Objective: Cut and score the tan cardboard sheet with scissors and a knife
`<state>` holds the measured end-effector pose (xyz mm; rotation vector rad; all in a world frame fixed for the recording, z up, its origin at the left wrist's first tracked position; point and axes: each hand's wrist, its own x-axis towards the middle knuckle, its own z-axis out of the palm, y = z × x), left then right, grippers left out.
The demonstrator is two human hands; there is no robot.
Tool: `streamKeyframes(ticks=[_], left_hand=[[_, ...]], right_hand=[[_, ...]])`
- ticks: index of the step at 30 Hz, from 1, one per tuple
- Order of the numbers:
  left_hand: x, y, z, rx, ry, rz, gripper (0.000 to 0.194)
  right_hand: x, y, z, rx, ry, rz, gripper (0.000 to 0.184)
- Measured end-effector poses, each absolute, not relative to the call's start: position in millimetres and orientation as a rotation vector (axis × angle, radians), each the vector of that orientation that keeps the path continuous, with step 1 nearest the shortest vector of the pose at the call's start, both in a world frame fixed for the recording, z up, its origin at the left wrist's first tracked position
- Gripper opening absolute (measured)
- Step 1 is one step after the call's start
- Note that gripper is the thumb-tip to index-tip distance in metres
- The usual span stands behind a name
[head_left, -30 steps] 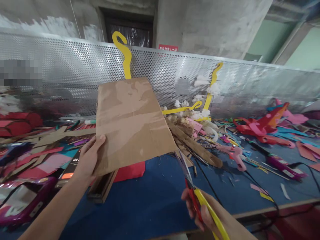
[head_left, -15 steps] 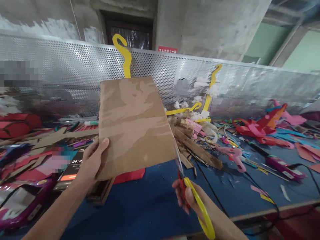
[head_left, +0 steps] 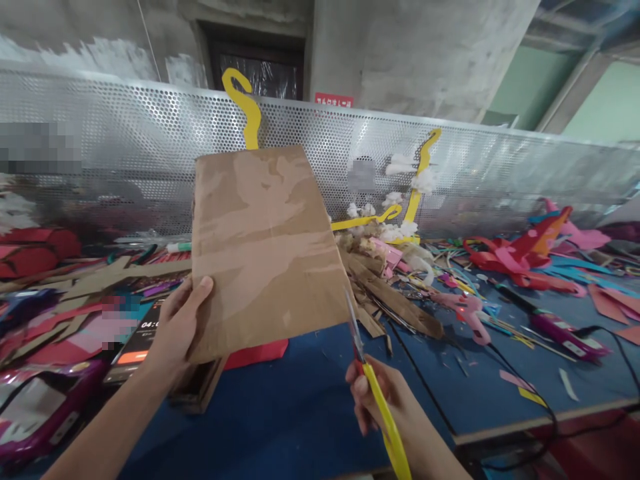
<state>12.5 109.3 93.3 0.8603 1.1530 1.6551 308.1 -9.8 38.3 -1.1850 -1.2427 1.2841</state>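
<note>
My left hand (head_left: 183, 320) grips a brown cardboard sheet (head_left: 265, 253) by its lower left edge, thumb on the front face. The sheet is held up and tilted above the blue table (head_left: 280, 413), with glossy clear tape across its face. In my right hand (head_left: 375, 397) is a pair of scissors (head_left: 356, 327) with red and yellow on the handles. Their blades point up at the sheet's lower right corner. A yellow strip (head_left: 393, 433) hangs down by the right hand; whether it is part of the scissors I cannot tell.
Yellow hook-shaped pieces (head_left: 247, 113) stand by the perforated metal screen (head_left: 150, 133). Cardboard scraps (head_left: 395, 300), a pink glue gun (head_left: 465, 310) and a purple tool (head_left: 565, 333) with cords lie right. A phone (head_left: 137, 347) and a purple case (head_left: 45, 413) lie left.
The cardboard has shifted slightly up and left with my left hand. The scissors and yellow strip have turned a little, and the scissor blades look closer together.
</note>
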Motion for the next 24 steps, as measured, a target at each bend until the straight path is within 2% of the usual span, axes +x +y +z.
streamKeyframes(ticks=[9, 15, 24], left_hand=[[10.9, 109.8, 94.2, 0.979, 1.105, 1.703, 0.053], [11.9, 105.9, 94.9, 1.134, 1.102, 1.592, 0.064], [9.0, 100.1, 100.1, 1.255, 1.098, 1.583, 0.056]], right_hand=[[304.8, -11.1, 39.1, -1.219, -1.232, 1.307, 0.068], [321.7, -17.4, 39.7, -1.314, -1.354, 1.087, 0.059], [316.9, -27.9, 30.9, -1.194, -1.204, 1.147, 0.054]])
